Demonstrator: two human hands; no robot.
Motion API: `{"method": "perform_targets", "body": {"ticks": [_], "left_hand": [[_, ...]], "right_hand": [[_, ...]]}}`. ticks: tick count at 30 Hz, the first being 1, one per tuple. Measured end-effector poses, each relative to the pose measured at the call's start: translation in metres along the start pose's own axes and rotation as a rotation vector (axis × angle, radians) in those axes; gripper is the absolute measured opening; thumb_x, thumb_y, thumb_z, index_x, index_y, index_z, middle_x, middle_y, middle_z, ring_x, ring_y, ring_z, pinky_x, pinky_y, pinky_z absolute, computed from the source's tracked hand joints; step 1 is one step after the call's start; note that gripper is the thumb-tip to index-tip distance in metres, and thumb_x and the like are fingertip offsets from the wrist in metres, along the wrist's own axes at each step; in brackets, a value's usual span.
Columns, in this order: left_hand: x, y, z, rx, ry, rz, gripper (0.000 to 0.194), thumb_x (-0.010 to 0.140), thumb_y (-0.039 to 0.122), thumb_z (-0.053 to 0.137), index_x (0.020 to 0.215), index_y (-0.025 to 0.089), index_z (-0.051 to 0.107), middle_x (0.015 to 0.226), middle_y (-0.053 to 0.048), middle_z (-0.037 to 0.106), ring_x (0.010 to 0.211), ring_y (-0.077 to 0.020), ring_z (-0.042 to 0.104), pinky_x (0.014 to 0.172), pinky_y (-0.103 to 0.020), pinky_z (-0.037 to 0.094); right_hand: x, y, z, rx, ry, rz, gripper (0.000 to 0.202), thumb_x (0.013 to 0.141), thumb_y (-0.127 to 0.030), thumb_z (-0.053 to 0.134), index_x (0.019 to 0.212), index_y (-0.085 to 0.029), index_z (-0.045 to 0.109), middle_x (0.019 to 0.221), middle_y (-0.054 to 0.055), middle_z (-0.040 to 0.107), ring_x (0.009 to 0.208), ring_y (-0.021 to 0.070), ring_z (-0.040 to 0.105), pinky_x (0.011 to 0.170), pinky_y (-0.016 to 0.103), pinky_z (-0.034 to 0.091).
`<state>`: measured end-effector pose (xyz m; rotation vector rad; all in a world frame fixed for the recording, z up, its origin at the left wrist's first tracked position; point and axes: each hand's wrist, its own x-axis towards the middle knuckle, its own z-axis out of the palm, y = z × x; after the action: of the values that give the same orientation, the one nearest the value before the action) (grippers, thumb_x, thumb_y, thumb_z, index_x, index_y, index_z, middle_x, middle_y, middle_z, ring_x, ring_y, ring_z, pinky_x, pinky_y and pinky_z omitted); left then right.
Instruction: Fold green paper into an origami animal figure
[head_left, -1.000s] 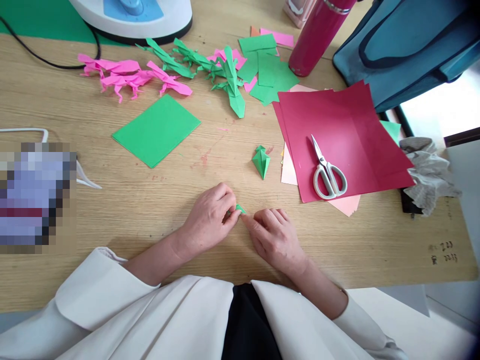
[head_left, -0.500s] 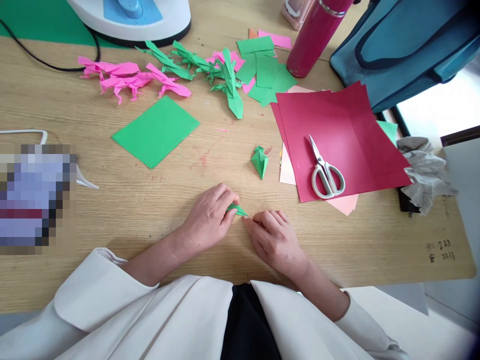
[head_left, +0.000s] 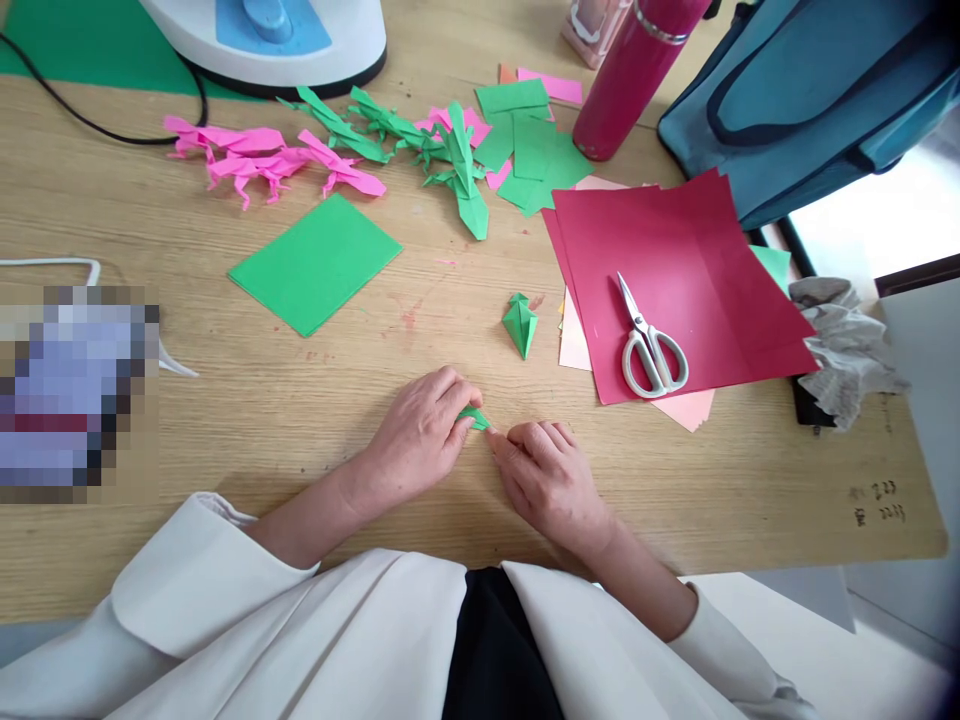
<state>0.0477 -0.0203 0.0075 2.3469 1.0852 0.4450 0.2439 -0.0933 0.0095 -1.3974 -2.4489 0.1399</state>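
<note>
A small folded green paper piece (head_left: 475, 417) is pinched between my two hands, just above the table's near part. My left hand (head_left: 424, 428) grips its left end with thumb and forefinger, hiding part of it. At its pointed right end, my right hand (head_left: 546, 480) pinches the tip, fingers curled. Just beyond the hands lies another folded green paper piece (head_left: 520, 325), kite-shaped with a short point at the top. A flat green paper rectangle (head_left: 315, 264) rests farther left.
Pink folded figures (head_left: 259, 165) and green folded figures (head_left: 461, 170) lie at the back, near green paper scraps (head_left: 534, 145). Scissors (head_left: 651, 345) sit on red paper sheets (head_left: 705, 270) at right. A red bottle (head_left: 626, 80), a blue bag (head_left: 795, 110) and a white appliance (head_left: 352, 45) stand behind.
Both hands keep their pinch on the green paper piece. A little less of its pointed right end shows between the fingers. The whole view has shifted slightly.
</note>
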Motion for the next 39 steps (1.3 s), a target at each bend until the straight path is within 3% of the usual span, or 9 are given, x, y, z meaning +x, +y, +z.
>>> {"method": "perform_targets", "body": {"ticks": [14,17,21,25,28,31,33,36,39], "left_hand": [[-0.003,-0.006,-0.009,-0.029,-0.055,0.095,0.026,0.091,0.005,0.041,0.11,0.017,0.054,0.107,-0.008,0.056,0.102,-0.0229,0.055,0.09,-0.039,0.048],[-0.004,-0.01,-0.011,-0.069,-0.039,0.144,0.029,0.093,0.005,0.04,0.116,0.017,0.052,0.113,-0.008,0.053,0.106,-0.021,0.055,0.094,-0.036,0.047],[-0.002,-0.013,-0.012,-0.023,-0.032,0.156,0.018,0.093,0.01,0.048,0.109,0.016,0.055,0.11,-0.009,0.053,0.105,-0.0219,0.055,0.093,-0.036,0.047],[0.003,-0.013,-0.015,0.137,-0.034,0.133,0.005,0.091,0.018,0.059,0.096,0.019,0.059,0.103,-0.008,0.059,0.099,-0.0263,0.052,0.086,-0.041,0.043],[0.008,-0.012,-0.019,0.19,-0.053,0.215,0.006,0.088,0.014,0.059,0.091,0.02,0.059,0.094,-0.006,0.063,0.097,-0.0262,0.052,0.086,-0.041,0.039],[0.016,-0.01,-0.025,0.186,-0.089,0.286,0.01,0.086,0.01,0.058,0.088,0.019,0.056,0.09,-0.005,0.062,0.091,-0.0238,0.054,0.084,-0.038,0.04],[0.022,-0.009,-0.03,0.153,-0.096,0.292,0.011,0.085,0.01,0.058,0.091,0.019,0.055,0.091,-0.004,0.062,0.089,-0.0227,0.055,0.081,-0.035,0.042],[0.029,-0.009,-0.036,0.012,-0.053,0.27,0.02,0.082,0.008,0.059,0.097,0.02,0.054,0.089,-0.001,0.062,0.088,-0.0199,0.059,0.081,-0.032,0.044],[0.032,-0.013,-0.035,-0.148,0.117,0.191,0.036,0.08,0.01,0.064,0.113,0.02,0.052,0.099,-0.003,0.064,0.093,-0.0183,0.061,0.086,-0.032,0.047]], "right_hand": [[-0.007,-0.002,0.0,0.043,0.026,0.039,0.018,0.096,-0.011,0.05,0.107,-0.014,0.065,0.086,0.008,0.061,0.075,0.0191,0.053,0.069,0.035,0.043],[-0.01,0.0,0.001,0.128,0.053,0.085,0.018,0.097,-0.011,0.049,0.106,-0.016,0.064,0.09,0.009,0.061,0.08,0.0196,0.056,0.073,0.035,0.047],[-0.007,0.0,-0.001,0.296,0.063,0.202,0.019,0.098,-0.014,0.047,0.108,-0.018,0.063,0.094,0.009,0.06,0.086,0.0202,0.059,0.077,0.034,0.05],[0.007,0.003,-0.006,0.449,0.065,0.298,0.022,0.096,-0.014,0.048,0.112,-0.019,0.061,0.1,0.008,0.059,0.08,0.0168,0.06,0.072,0.03,0.05],[0.025,0.009,-0.008,0.537,0.034,0.317,0.022,0.091,-0.012,0.053,0.111,-0.018,0.062,0.101,0.006,0.058,0.067,0.0111,0.056,0.068,0.027,0.048],[0.044,0.017,-0.008,0.569,-0.057,0.276,0.011,0.085,-0.011,0.059,0.092,-0.017,0.066,0.083,0.001,0.055,0.063,0.0101,0.052,0.061,0.024,0.042],[0.054,0.021,-0.007,0.605,-0.054,0.262,0.009,0.083,-0.01,0.059,0.078,-0.016,0.063,0.075,-0.002,0.052,0.064,0.0098,0.05,0.061,0.023,0.04],[0.061,0.026,-0.005,0.729,-0.034,0.289,0.011,0.083,-0.015,0.059,0.073,-0.017,0.061,0.071,-0.002,0.052,0.062,0.0095,0.047,0.059,0.023,0.037],[0.062,0.029,0.0,0.967,-0.014,0.408,0.013,0.086,-0.027,0.062,0.078,-0.018,0.063,0.068,-0.002,0.054,0.057,0.0098,0.043,0.053,0.023,0.033]]}}
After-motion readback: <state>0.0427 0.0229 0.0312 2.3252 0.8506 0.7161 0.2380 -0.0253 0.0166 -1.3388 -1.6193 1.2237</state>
